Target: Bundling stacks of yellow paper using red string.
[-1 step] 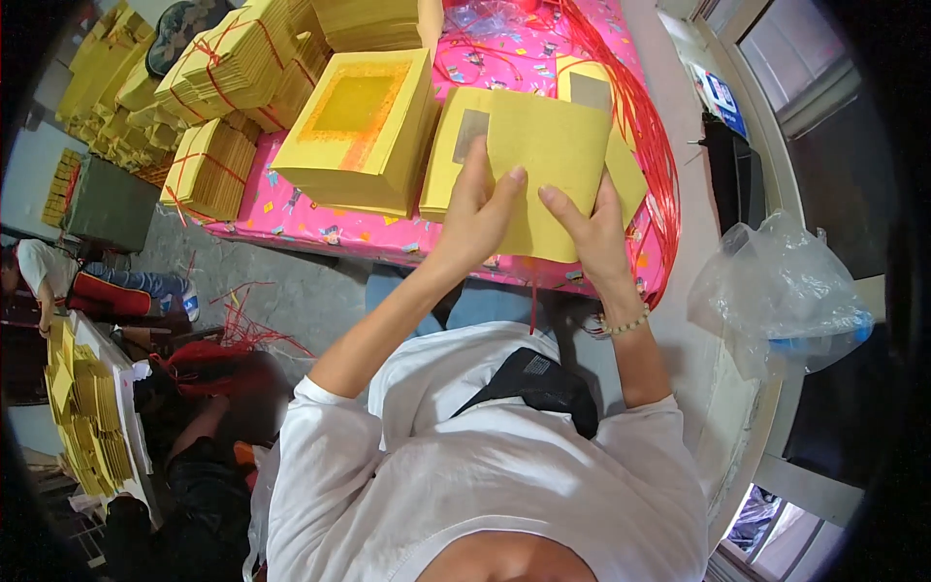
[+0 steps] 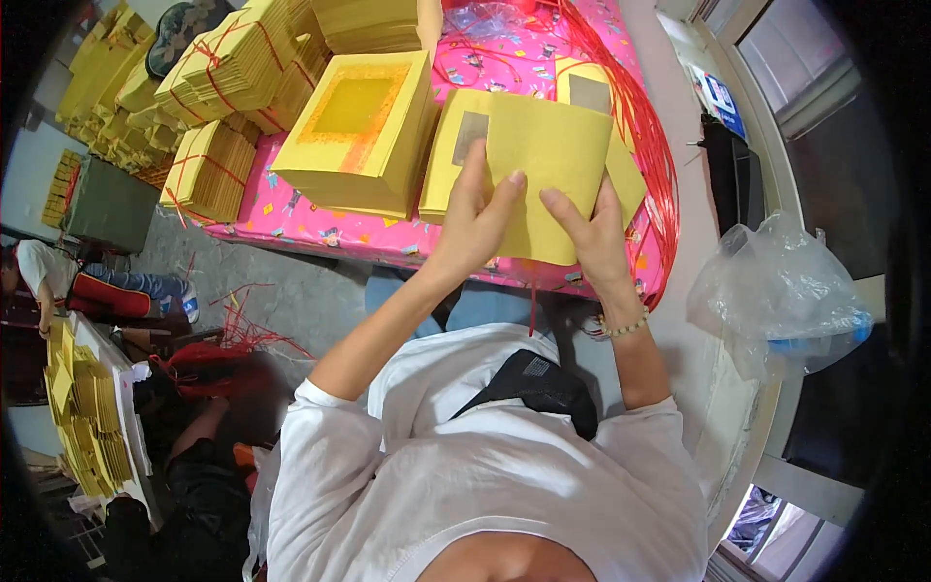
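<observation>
Before me, over the edge of a pink table [image 2: 301, 226], both hands grip a yellow paper sheet [image 2: 548, 145]; whether it is one sheet or several I cannot tell. My left hand [image 2: 480, 213] pinches its left side, thumb on top and fingers partly behind. On the right side my right hand [image 2: 592, 223], a beaded bracelet at its wrist, holds with the thumb in front and the other fingers mostly hidden behind. Under and beside it lie yellow papers with a silver-grey patch [image 2: 472, 138]. A second grey-patched yellow pile [image 2: 590, 94] sits farther back.
A tall yellow paper block [image 2: 354, 179] with an orange-smeared top stands left of my hands. Red-tied yellow bundles [image 2: 208, 179] are farther left. Long red strings [image 2: 667, 209] drape over the table's right side. A clear plastic bag [image 2: 776, 291] lies at right. Another person [image 2: 48, 272] is far left.
</observation>
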A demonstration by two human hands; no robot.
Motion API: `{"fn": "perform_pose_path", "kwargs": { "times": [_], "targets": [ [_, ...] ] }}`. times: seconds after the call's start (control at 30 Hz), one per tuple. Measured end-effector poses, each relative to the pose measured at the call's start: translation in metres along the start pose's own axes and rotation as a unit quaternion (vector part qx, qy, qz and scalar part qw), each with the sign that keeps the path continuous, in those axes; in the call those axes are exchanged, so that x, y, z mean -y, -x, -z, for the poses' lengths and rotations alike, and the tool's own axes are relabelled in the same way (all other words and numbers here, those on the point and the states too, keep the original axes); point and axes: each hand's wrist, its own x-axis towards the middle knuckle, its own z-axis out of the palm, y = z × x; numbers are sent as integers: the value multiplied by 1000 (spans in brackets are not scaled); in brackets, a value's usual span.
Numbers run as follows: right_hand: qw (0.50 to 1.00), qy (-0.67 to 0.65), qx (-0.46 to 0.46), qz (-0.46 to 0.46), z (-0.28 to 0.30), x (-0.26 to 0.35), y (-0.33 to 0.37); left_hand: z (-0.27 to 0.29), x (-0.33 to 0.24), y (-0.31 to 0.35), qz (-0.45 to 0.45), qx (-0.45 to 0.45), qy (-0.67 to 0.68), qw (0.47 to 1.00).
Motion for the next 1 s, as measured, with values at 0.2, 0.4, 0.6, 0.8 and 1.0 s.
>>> {"fn": "perform_pose_path", "kwargs": {
  "times": [0.2, 0.4, 0.6, 0.8, 1.0],
  "targets": [
    [995, -74, -26, -57, 3, 1, 12, -8, 9, 12, -77, -30, -17, 996],
    [995, -82, -47, -25, 1, 2, 24, -8, 11, 20, -138, 5, -119, 983],
    [994, -100, -33, 7, 5, 7, 33, -11, 10, 27, -120, -6, -107, 987],
    [995, -72, -75, -9, -1, 15, 34, -10, 14, 33, -109, -17, -114, 987],
    [991, -60, -118, 8, 11, 18, 26, -8, 15, 38, -57, 11, -122, 991]
  ]
}}
